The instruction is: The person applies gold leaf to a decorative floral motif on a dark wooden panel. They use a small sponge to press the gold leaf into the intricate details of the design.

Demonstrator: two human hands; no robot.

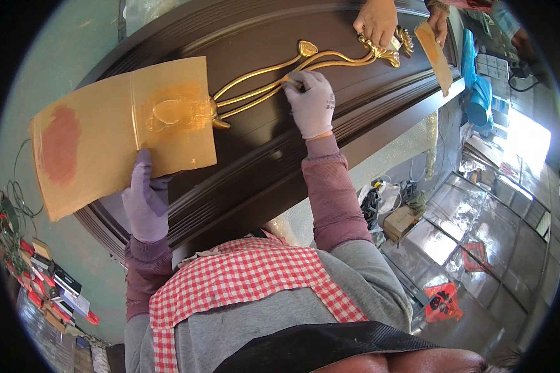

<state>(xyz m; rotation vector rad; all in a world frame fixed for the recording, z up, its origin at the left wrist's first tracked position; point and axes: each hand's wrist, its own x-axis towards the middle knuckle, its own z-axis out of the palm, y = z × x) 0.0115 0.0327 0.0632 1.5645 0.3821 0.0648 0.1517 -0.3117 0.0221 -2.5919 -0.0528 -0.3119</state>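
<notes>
My left hand (148, 199), in a pale glove, grips the lower edge of a sheet of cardboard (115, 124). Wet gold paint is smeared on the cardboard's right half, and a dull red patch marks its left. Over the dark brown panel (261, 137), my gloved right hand (311, 102) is closed in a pinch at the raised golden stems (255, 93); whatever its fingers hold is too small to make out. The stems run from a bud end by the cardboard to a golden flower (386, 56) at the upper right. The cardboard covers part of the panel.
A co-worker's bare hand (378, 22) works at the golden flower. Another bare hand (438, 25) there holds a narrow cardboard piece (434, 56). Blue plastic wrap (477, 99) hangs beyond the panel's right end. A cardboard box (401, 222) and bags lie on the floor at right.
</notes>
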